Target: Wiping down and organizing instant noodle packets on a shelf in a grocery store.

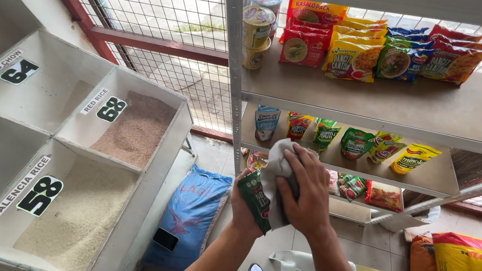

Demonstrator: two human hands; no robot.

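My left hand (pixel 243 204) holds a small green pouch (pixel 255 200) upright in front of the shelves. My right hand (pixel 305 192) presses a grey cloth (pixel 277 166) against the pouch's face. Both hands sit below the middle shelf (pixel 430 176), which carries a row of green, red and yellow sachets (pixel 359 142). The upper shelf (pixel 424 103) holds stacked noodle packs (pixel 352 59) and stacked cup noodles (pixel 256 34) at its left end.
White rice bins (pixel 64 157) fill the left, holding brownish and pale grains behind price labels. A blue sack (pixel 190 214) leans on the floor below. Yellow sacks (pixel 458 264) lie at the lower right. Wire mesh (pixel 165 11) backs the shelves.
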